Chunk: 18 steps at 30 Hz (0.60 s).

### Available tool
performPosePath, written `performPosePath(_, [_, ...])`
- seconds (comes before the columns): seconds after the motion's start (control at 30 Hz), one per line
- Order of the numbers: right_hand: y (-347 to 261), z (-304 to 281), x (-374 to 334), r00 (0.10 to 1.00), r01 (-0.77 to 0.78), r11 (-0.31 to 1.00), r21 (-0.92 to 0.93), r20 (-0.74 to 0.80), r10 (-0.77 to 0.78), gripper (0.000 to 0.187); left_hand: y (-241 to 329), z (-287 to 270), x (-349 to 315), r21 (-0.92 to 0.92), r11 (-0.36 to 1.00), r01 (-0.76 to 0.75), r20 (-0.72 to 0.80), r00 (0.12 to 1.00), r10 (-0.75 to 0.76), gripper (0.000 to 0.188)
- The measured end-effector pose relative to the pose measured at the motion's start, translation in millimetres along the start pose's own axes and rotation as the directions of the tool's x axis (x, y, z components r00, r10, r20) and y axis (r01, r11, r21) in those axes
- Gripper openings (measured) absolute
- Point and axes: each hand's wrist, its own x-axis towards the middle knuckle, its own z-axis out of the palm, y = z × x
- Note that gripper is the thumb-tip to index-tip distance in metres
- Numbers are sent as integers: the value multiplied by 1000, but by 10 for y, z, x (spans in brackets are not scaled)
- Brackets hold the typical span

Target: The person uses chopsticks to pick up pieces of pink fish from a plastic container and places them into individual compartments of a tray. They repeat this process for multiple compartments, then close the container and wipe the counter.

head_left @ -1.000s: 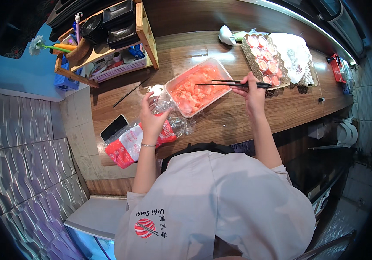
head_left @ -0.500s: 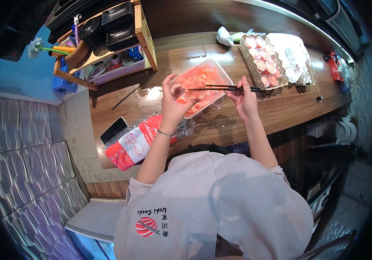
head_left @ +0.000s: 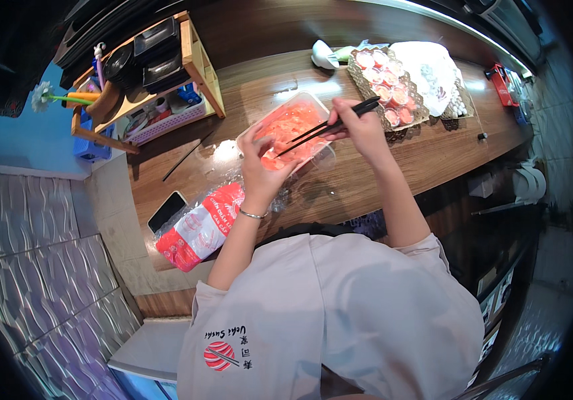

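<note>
My right hand [head_left: 361, 127] grips a pair of black chopsticks [head_left: 313, 135], their tips pointing down and left over a clear plastic tub [head_left: 302, 95]. Thin orange-pink slices [head_left: 292, 124], looking like pickled ginger, fill the tub. At its near-left side is my left hand [head_left: 262, 175], fingers curled above the slices by the chopstick tips. Whatever sits between those fingers is mostly hidden; only something pale shows. Just left of my left wrist lies a red and white plastic packet [head_left: 201, 225].
At the back right, a woven tray [head_left: 418, 119] holds several small cups with orange-pink contents, beside a white plastic bag [head_left: 426, 77]. A phone [head_left: 167, 212] and a thin dark stick [head_left: 185, 158] lie at left. A wooden shelf [head_left: 201, 67] with black dishes stands back left.
My right hand has swung the chopsticks from nearly level to a slant, tips lower toward my left hand. The left hand stays at the tub, and the whole view has shifted slightly.
</note>
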Motion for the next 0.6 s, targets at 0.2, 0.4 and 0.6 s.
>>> performPosePath(0.2, [37, 56, -70, 999, 31, 999, 19, 23, -31, 34, -247, -85, -25, -331, 932, 148, -38, 985, -169, 96])
performPosePath(0.4, [42, -120, -64, 995, 102, 983, 153, -26, -99, 35, -232, -176, -34, -290, 954, 82, -26, 995, -94, 99])
performPosePath(0.6, [258, -37, -21, 999, 54, 977, 208, -19, -51, 36, -251, -211, 11, -275, 961, 7, -25, 1000, -14, 100])
